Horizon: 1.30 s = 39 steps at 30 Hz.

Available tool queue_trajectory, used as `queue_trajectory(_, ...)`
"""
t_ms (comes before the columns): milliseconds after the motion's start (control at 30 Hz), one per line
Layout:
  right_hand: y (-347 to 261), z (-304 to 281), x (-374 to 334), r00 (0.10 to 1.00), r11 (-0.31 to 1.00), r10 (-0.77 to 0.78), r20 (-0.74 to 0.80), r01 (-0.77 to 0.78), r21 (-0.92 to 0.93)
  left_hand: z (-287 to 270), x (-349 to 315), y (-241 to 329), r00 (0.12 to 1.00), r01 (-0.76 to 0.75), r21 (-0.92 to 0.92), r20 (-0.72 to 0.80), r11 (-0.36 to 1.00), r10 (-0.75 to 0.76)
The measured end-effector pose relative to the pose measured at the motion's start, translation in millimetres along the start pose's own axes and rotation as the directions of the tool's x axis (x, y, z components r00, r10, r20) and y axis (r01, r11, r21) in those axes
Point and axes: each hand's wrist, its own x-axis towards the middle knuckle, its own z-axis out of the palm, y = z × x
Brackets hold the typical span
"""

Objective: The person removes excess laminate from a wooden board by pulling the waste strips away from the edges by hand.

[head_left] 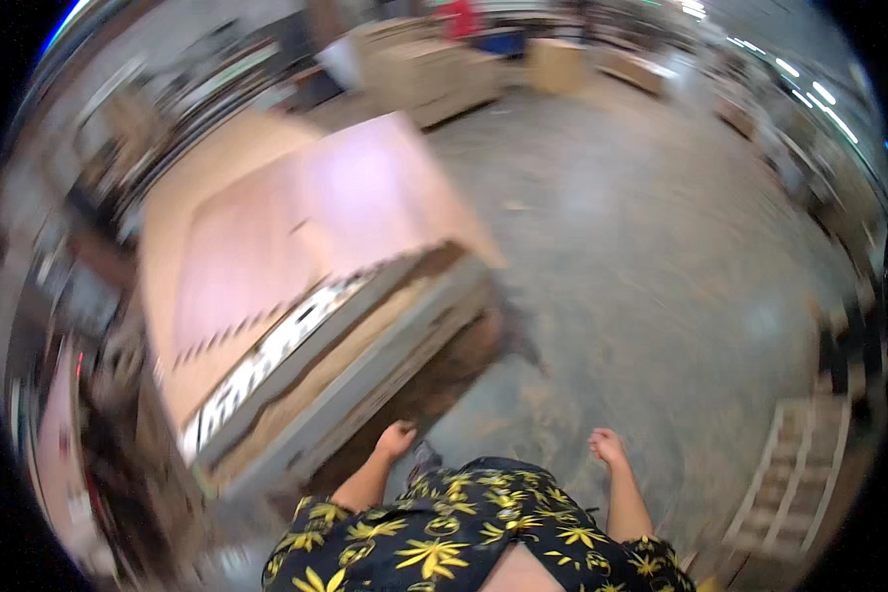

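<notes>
My left hand (398, 437) hangs low in front of my body with its fingers curled closed, and no held object shows in it. It is nearest to the front of a large table-like bench (355, 380) at my left but does not appear to touch it. On the bench lies a broad pinkish wood-grain panel (257, 237); along its near edge runs a dark, toothed-looking line. My right hand (607, 444) hangs apart over the concrete floor, curled into a loose fist with nothing seen in it. Blur softens the details of both.
Grey concrete floor (641, 227) stretches ahead and to the right. Stacked brown boxes or boards (429, 74) stand behind the bench. A pale slatted rack or pallet (789, 479) lies at the lower right. Blurred machinery and materials line the far left and right sides.
</notes>
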Motion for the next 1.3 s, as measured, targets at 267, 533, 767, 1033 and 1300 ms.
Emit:
queue_trajectory(267, -172, 160, 92, 0.901, 0.833, -0.385, 0.202, 0.433, -0.345, -71, -58, -68, 0.904, 0.172, -0.367, -0.309, 0.914, -0.294)
queue_trajectory(533, -399, 304, 75, 0.555, 0.410, -0.830, 0.058, 0.678, -0.610, -115, -68, -52, 0.739, 0.088, -0.495, -0.549, 0.865, -0.390)
queue_trajectory(767, -455, 326, 192, 0.611, 0.452, -0.779, -0.143, 0.390, -0.802, -142, -29, -25, 0.573, -0.059, -0.528, -0.713, 0.847, -0.405)
queue_trajectory(1033, -458, 348, 227, 0.809, 0.507, -0.572, -0.134, 0.220, -0.834, -167, 20, 12, 0.447, -0.107, -0.541, -0.775, 0.834, -0.446)
queue_trajectory(1300, -458, 342, 249, 0.775, 0.512, -0.622, -0.113, 0.293, -0.808, -213, 47, 53, 0.414, 0.027, -0.470, -0.798, 0.882, -0.437)
